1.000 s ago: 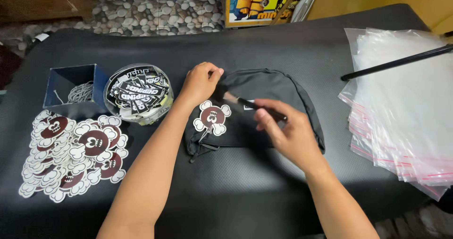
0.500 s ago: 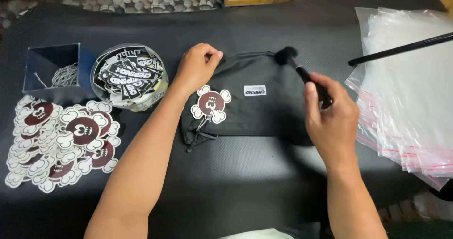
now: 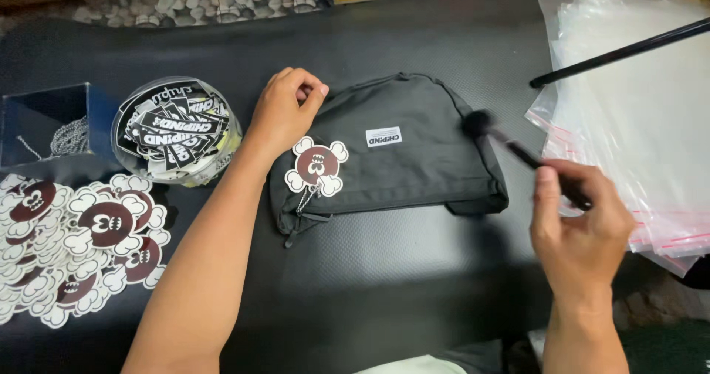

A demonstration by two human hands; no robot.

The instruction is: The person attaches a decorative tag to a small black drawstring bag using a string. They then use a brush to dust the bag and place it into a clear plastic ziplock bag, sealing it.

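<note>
Black brush clenched in right grip, bristles at pouch edge; left grip loosely curled on pouch.

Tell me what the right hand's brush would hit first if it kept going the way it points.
The right hand holds a small black brush pointing up and left. Its tip sits at the right edge of the black pouch, so the pouch comes first, though its height above the fabric is unclear.

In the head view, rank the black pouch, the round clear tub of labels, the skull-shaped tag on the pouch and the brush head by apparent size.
1. black pouch
2. round clear tub
3. skull-shaped tag
4. brush head, held by the right hand
</note>
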